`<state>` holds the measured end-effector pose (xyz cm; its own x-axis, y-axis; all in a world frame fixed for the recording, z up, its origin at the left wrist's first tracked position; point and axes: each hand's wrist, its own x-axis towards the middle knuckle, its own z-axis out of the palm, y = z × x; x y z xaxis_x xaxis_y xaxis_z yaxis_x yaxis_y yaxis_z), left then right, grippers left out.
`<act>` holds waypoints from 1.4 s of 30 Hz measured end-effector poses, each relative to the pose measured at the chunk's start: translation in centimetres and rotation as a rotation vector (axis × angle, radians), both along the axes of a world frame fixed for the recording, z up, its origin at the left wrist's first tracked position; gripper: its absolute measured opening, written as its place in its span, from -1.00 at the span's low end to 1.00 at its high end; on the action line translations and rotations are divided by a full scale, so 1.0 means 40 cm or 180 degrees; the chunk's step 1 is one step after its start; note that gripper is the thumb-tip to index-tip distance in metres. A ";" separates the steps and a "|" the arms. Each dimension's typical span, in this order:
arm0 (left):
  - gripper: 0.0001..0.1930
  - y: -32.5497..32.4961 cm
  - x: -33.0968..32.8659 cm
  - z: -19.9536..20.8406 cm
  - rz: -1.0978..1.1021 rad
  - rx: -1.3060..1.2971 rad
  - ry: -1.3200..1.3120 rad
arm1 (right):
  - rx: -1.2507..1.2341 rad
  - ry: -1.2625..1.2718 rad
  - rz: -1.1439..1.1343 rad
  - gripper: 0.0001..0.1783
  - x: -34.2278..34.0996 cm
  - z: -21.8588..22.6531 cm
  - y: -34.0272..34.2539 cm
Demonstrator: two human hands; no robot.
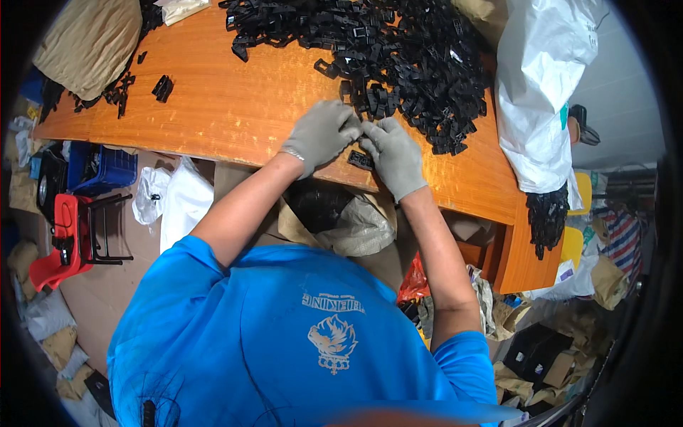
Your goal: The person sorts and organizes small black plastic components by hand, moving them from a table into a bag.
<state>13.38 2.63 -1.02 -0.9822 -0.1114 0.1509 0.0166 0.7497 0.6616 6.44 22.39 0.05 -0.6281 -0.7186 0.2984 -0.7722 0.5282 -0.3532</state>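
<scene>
My left hand (326,135) and my right hand (393,155), both in grey gloves, meet at the near edge of the orange-brown wooden table (235,107). Their fingertips are pinched close together, and whatever lies between them is mostly hidden by the fingers. Just below the fingertips, a small black rectangular plastic piece (361,159) with openings lies on the table, next to my right palm. Right beyond my hands spreads a large heap of black buckle-like plastic parts (420,71).
A small black cluster (163,88) lies left on the table, near a brown paper sack (89,46). A white sack (544,85) stands at the right edge. Below the table edge is an open bag (363,226). A red chair (67,238) and blue crate (107,169) are left.
</scene>
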 end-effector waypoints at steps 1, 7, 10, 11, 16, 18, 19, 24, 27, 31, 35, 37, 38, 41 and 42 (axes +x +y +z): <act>-0.76 0.002 -0.006 0.004 0.0002 0.0003 -0.0004 | 0.0017 0.0008 0.0000 -0.70 -0.002 -0.001 -0.002; -0.81 0.009 -0.007 0.005 -0.0176 -0.0141 -0.0224 | -0.0111 -0.0483 0.0038 -0.71 -0.003 -0.008 0.041; -0.82 0.032 0.029 0.014 -0.0057 -0.0368 0.0111 | -0.0189 -0.0572 0.0103 -0.73 -0.004 -0.006 0.081; -0.82 0.031 0.033 0.007 -0.0062 -0.0366 0.0110 | -0.0188 -0.0573 0.0098 -0.73 -0.012 0.000 0.100; -0.83 0.007 0.001 0.003 -0.0207 0.0061 0.0521 | -0.0098 0.0326 -0.0914 -0.79 -0.079 0.039 0.162; -0.82 0.010 -0.014 0.030 -0.0250 -0.0457 0.0484 | 0.0117 0.0514 -0.1095 -0.77 -0.105 0.042 0.166; -0.81 0.013 -0.021 0.046 -0.0281 -0.0967 0.0454 | 0.0305 0.0540 -0.1042 -0.79 -0.116 0.040 0.165; -0.84 0.005 -0.081 0.060 -0.0545 -0.1746 0.0646 | 0.0850 0.0697 -0.0887 -0.90 -0.145 0.029 0.149; -0.86 -0.002 -0.095 0.054 -0.0764 -0.2026 0.0647 | 0.1023 0.0898 -0.0675 -0.93 -0.146 0.030 0.139; -0.86 -0.007 -0.105 0.042 -0.0919 -0.1936 0.0827 | 0.1071 0.0715 -0.0597 -0.81 -0.125 0.013 0.133; -0.84 -0.010 -0.080 0.033 -0.0890 -0.1755 0.0717 | 0.0129 0.0394 -0.0659 -0.65 -0.104 0.004 0.122; -0.75 -0.005 -0.069 0.039 -0.0553 -0.0945 0.0444 | 0.0240 0.0241 -0.0623 -0.63 -0.111 0.009 0.122; -0.64 0.000 -0.055 0.048 -0.0353 -0.0393 0.0377 | 0.0237 0.0188 -0.0713 -0.67 -0.111 0.009 0.119; -0.55 0.023 -0.037 0.055 0.0031 0.0908 0.0822 | 0.0266 0.0137 -0.0890 -0.70 -0.113 0.013 0.120; -0.50 0.024 -0.034 0.063 0.0059 0.1354 0.0328 | 0.0168 0.0088 -0.0946 -0.73 -0.111 0.014 0.124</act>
